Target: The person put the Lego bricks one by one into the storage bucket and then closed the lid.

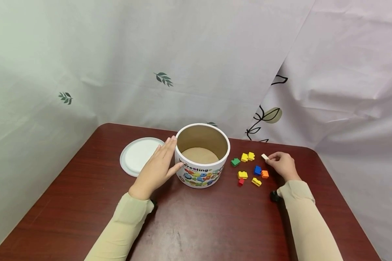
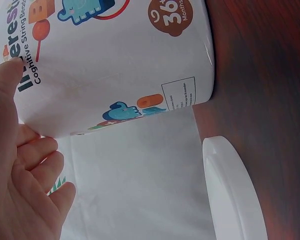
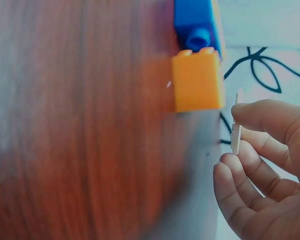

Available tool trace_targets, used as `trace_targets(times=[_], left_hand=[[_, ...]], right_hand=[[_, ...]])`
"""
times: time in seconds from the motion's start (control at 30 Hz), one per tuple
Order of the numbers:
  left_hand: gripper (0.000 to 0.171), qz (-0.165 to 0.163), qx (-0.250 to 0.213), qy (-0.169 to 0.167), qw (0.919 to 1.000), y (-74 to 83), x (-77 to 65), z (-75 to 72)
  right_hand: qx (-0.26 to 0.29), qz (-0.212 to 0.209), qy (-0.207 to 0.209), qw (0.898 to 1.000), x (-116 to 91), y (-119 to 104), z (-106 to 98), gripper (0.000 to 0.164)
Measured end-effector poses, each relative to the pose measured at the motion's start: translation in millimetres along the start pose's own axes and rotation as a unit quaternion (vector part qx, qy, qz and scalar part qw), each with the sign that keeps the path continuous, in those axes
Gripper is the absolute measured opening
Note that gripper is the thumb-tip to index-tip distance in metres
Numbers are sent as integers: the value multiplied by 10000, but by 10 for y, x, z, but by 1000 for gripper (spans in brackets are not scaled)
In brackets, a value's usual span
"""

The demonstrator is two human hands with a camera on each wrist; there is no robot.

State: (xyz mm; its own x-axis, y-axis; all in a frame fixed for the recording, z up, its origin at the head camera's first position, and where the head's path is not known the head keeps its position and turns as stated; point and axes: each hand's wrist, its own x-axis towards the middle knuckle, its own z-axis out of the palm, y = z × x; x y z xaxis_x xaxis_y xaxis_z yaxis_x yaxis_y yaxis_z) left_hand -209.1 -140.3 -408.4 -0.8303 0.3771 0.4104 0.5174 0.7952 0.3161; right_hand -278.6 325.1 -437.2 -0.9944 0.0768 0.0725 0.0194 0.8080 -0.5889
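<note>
A round white bucket [image 1: 200,174] with colourful printing stands without its lid, its brown bottom visible inside. Against its left side lies my left hand [image 1: 160,163], fingers straight along the wall and thumb on the printed front. My right hand [image 1: 283,165] pinches a small, thin white piece [image 3: 236,125] between thumb and fingers at the right of the table. Close to that hand are an orange brick [image 1: 265,174] and a blue brick [image 1: 257,170]. In the right wrist view the orange brick [image 3: 197,82] appears just left of the thumb.
Yellow bricks [image 1: 243,175], a green brick [image 1: 235,162] and a red brick [image 1: 241,182] lie between bucket and right hand. The white lid [image 1: 134,156] rests flat left of the bucket. A pale patterned curtain [image 1: 196,72] hangs behind the dark red table [image 1: 196,224].
</note>
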Motion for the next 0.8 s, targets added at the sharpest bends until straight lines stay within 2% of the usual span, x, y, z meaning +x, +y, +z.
trace_targets(times=[0.23, 0.5, 0.8], left_hand=[[83, 45, 4, 27, 10000, -10, 0, -2], [83, 36, -27, 8, 10000, 8, 2, -5], [85, 38, -95, 83, 9999, -14, -7, 11]], right_hand=[[-67, -395, 258, 9989, -52, -143, -15, 20], [-116, -755, 418, 9962, -145, -441, -55, 19], [214, -979, 710, 9924, -275, -829, -89, 20]])
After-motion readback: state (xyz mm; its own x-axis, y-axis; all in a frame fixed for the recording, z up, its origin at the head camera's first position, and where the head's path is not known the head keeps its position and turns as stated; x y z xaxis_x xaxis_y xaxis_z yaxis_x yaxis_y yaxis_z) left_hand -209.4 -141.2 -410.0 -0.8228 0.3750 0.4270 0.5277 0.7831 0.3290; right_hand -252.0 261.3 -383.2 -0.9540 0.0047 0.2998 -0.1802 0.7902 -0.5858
